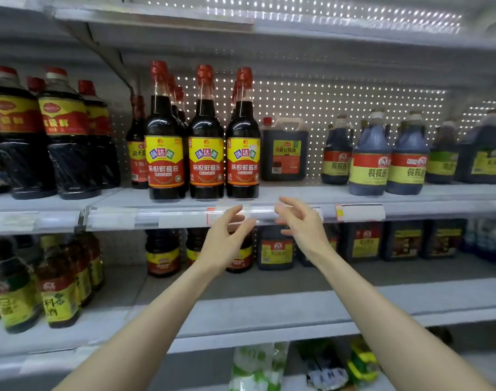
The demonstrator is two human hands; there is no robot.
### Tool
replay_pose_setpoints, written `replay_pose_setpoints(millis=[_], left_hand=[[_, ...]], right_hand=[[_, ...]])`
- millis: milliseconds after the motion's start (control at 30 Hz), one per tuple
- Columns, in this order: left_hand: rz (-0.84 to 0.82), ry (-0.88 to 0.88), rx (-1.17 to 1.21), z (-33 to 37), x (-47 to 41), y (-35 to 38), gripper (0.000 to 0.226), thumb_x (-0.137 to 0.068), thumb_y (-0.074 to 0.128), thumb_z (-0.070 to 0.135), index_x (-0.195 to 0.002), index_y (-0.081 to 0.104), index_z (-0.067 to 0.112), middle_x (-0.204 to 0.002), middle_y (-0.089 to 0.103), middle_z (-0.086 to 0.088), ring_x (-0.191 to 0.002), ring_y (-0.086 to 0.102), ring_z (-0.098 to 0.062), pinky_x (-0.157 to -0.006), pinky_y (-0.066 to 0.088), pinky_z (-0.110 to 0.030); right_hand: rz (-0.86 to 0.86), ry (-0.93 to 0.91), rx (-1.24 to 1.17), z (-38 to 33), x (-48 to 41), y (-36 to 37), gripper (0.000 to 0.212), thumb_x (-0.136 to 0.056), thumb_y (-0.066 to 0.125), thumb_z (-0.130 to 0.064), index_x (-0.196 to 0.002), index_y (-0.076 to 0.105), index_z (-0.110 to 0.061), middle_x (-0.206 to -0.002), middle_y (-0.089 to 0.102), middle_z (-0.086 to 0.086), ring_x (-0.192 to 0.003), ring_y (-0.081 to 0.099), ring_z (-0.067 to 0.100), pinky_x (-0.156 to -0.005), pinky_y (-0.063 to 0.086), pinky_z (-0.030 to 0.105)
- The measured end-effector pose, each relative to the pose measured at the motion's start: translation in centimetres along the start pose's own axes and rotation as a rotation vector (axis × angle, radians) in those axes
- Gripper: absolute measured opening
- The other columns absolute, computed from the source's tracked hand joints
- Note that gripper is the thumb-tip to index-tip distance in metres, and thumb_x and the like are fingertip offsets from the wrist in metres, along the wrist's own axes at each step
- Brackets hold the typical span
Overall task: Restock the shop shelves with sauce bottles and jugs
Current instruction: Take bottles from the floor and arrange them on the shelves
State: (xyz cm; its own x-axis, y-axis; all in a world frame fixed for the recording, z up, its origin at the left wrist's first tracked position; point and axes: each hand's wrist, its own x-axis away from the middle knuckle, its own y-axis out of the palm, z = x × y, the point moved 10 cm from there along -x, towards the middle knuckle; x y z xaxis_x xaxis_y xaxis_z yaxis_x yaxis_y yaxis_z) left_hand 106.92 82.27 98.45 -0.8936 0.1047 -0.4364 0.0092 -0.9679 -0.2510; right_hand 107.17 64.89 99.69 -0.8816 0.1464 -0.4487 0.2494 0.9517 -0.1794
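The left hand (227, 237) is raised with its fingers loosely spread and slightly bent, holding nothing. The right hand (302, 224) beside it is likewise spread and empty, its palm turned toward the left one, with a narrow gap between the two. Both hover in front of the price rail (170, 217) of the middle shelf (311, 190). Whether any fingertip touches the rail cannot be told.

Just above the hands, at the shelf's front edge, three tall sauce bottles (206, 153) stand upright side by side. They have red caps and yellow-and-red labels, and more of the same are lined up behind them. To their right, set farther back, is a square handled jug (283, 153) of dark sauce with a red cap. Well to the right stands a group of round jugs (369, 167) with red-and-yellow labels. On the neighbouring shelf section to the left are large dark bottles (66, 136) with red caps.

Below the rail, on the lower shelf (297, 294), short bottles (162, 253) and dark square jugs (275, 249) sit far back, partly hidden by the hands. To the lower left stand amber bottles (62, 292) with yellow labels. At the bottom, green-and-white packets (255, 365) lie on the lowest level.
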Motion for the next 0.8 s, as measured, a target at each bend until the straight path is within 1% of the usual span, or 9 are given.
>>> replay_pose_setpoints(millis=[100, 267, 333, 400, 467, 600, 667, 733, 800], left_hand=[[-0.025, -0.039, -0.005, -2.7, 1.4, 1.7, 0.052, -0.093, 0.059, 0.033, -0.14, 0.043, 0.021, -0.118, 0.057, 0.004, -0.11, 0.056, -0.012, -0.078, 0.042, -0.011], [-0.034, -0.145, 0.037, -8.3, 4.0, 5.8, 0.051, -0.089, 0.064, 0.029, -0.136, 0.048, 0.018, -0.116, 0.063, -0.002, -0.098, 0.06, -0.009, -0.076, 0.045, -0.012], [-0.028, -0.206, 0.047, -11.2, 5.2, 7.8, 0.051, -0.089, 0.065, 0.029, -0.135, 0.049, 0.017, -0.11, 0.063, 0.003, -0.095, 0.06, -0.006, -0.074, 0.046, -0.013], [-0.029, -0.281, 0.05, -14.2, 6.9, 10.1, 0.05, -0.089, 0.064, 0.031, -0.135, 0.047, 0.017, -0.109, 0.062, 0.006, -0.096, 0.059, -0.007, -0.07, 0.045, -0.011], [-0.016, -0.358, 0.074, -17.5, 9.0, 12.2, 0.045, -0.09, 0.063, 0.029, -0.132, 0.048, 0.02, -0.111, 0.061, 0.002, -0.095, 0.059, -0.008, -0.064, 0.046, -0.009], [0.038, -0.5, 0.098, -25.0, 14.8, 15.8, 0.033, -0.091, 0.062, 0.018, -0.123, 0.054, 0.018, -0.1, 0.064, 0.001, -0.084, 0.06, -0.002, -0.069, 0.047, -0.01], [0.059, -0.606, 0.103, -29.5, 18.2, 17.4, 0.034, -0.09, 0.066, 0.022, -0.122, 0.055, 0.019, -0.099, 0.063, -0.002, -0.084, 0.06, -0.006, -0.075, 0.049, -0.019], [0.073, -0.716, 0.109, -34.1, 21.8, 19.1, 0.037, -0.087, 0.068, 0.028, -0.121, 0.055, 0.02, -0.096, 0.062, -0.002, -0.087, 0.06, -0.012, -0.08, 0.048, -0.029], [0.075, -0.797, 0.109, -38.2, 25.1, 20.9, 0.032, -0.09, 0.065, 0.022, -0.119, 0.053, 0.018, -0.091, 0.061, -0.001, -0.085, 0.059, -0.015, -0.079, 0.045, -0.029]], right_hand=[[0.001, 0.046, 0.001, 3.2, 1.9, -0.9, 0.038, -0.094, 0.058, -0.035, -0.129, 0.056, -0.019, -0.11, 0.067, 0.001, -0.095, 0.066, 0.012, -0.085, 0.055, 0.035], [-0.022, 0.16, -0.034, 10.2, 5.1, -2.4, 0.021, -0.094, 0.059, -0.032, -0.114, 0.06, -0.027, -0.102, 0.069, -0.005, -0.089, 0.067, 0.012, -0.078, 0.056, 0.032], [-0.049, 0.222, -0.041, 13.6, 6.6, -2.9, 0.02, -0.094, 0.059, -0.032, -0.113, 0.059, -0.027, -0.1, 0.068, -0.006, -0.089, 0.067, 0.012, -0.079, 0.055, 0.032], [-0.08, 0.291, -0.033, 17.6, 8.3, -3.2, 0.022, -0.094, 0.059, -0.033, -0.114, 0.059, -0.025, -0.102, 0.068, -0.003, -0.091, 0.067, 0.015, -0.08, 0.055, 0.034], [-0.116, 0.355, -0.028, 21.7, 10.1, -3.5, 0.019, -0.094, 0.059, -0.031, -0.111, 0.059, -0.026, -0.103, 0.068, 0.002, -0.09, 0.067, 0.017, -0.081, 0.054, 0.035], [-0.196, 0.464, -0.002, 30.3, 14.4, -3.9, 0.009, -0.094, 0.059, -0.026, -0.102, 0.06, -0.029, -0.098, 0.069, 0.003, -0.087, 0.066, 0.017, -0.076, 0.053, 0.032], [-0.249, 0.532, 0.02, 35.0, 17.1, -3.8, 0.012, -0.095, 0.058, -0.026, -0.106, 0.059, -0.025, -0.094, 0.067, -0.002, -0.086, 0.066, 0.017, -0.073, 0.053, 0.03], [-0.278, 0.598, 0.043, 40.0, 20.1, -3.8, 0.013, -0.094, 0.059, -0.025, -0.107, 0.059, -0.023, -0.091, 0.067, -0.003, -0.087, 0.067, 0.021, -0.077, 0.053, 0.035], [-0.296, 0.669, 0.051, 45.0, 23.3, -3.9, 0.008, -0.093, 0.062, -0.025, -0.101, 0.061, -0.026, -0.089, 0.068, -0.003, -0.086, 0.066, 0.02, -0.081, 0.053, 0.038]])
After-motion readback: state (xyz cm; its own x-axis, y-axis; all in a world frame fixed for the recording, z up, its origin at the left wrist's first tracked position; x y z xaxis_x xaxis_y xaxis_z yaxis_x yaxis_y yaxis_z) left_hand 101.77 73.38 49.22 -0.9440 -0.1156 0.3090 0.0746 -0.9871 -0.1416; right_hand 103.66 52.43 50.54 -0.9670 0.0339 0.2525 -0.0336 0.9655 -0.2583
